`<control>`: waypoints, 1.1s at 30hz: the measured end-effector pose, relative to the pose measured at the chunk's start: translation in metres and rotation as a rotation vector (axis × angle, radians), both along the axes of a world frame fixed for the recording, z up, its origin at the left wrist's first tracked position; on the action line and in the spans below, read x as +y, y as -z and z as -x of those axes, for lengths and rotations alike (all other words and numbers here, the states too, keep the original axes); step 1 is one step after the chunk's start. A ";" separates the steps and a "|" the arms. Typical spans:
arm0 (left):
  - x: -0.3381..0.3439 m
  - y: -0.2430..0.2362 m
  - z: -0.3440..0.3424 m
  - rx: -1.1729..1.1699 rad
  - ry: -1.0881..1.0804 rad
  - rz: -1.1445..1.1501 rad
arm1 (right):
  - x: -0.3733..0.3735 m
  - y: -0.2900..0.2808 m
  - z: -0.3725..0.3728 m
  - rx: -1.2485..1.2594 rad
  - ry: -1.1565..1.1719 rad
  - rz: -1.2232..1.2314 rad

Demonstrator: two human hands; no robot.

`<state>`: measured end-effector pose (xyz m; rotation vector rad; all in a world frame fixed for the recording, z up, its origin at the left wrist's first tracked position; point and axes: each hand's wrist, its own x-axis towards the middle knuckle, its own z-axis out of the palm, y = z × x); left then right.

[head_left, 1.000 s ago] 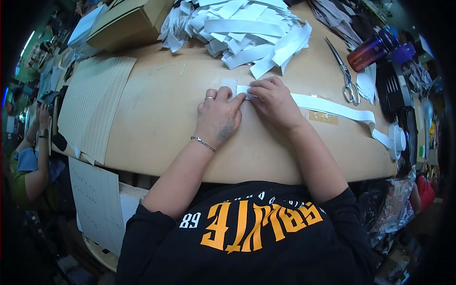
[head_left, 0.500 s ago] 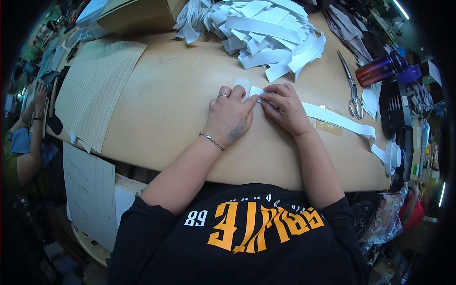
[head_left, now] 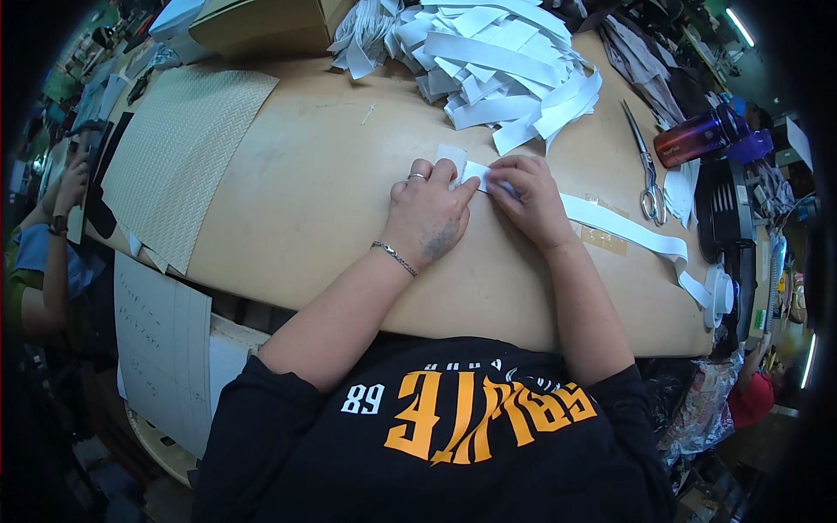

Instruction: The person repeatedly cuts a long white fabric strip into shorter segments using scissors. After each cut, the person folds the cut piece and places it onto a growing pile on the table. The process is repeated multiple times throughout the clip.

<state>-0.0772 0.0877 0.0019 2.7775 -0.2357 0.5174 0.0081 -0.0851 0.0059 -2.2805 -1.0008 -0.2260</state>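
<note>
My left hand [head_left: 427, 209] is bent at the fingers, pressing on the near end of a white flat strip [head_left: 626, 225] beside a small pale square piece [head_left: 450, 155]. My right hand [head_left: 528, 202] pinches that same end just to the right, its fingertips close to the left index finger. The strip runs rightward over clear tape [head_left: 603, 244] on the tan table [head_left: 331, 192] to a white roll [head_left: 720, 295] at the right edge. Metal scissors [head_left: 649, 174] lie beyond it, and a heap of cut white strips [head_left: 497, 70] sits behind my hands.
A textured cream sheet [head_left: 187, 161] lies at left, a cardboard box [head_left: 261, 26] at the back. A purple bottle [head_left: 697, 135] and black plastic item [head_left: 724, 213] are at right. A co-worker's arm [head_left: 57, 270] is at far left, a marked board [head_left: 161, 349] below the table.
The view has shifted, so the table and both hands appear farther right. My right fingers have moved slightly on the strip's end; my left hand stays pressed beside them.
</note>
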 end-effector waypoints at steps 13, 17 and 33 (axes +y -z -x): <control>-0.001 -0.002 0.001 0.031 -0.007 0.033 | 0.027 -0.032 -0.018 0.680 0.288 0.232; -0.001 -0.001 0.001 0.030 -0.007 0.039 | 0.030 -0.024 -0.019 0.635 0.320 0.161; -0.002 -0.005 -0.001 0.000 -0.002 0.104 | 0.029 -0.027 -0.021 0.537 0.271 0.297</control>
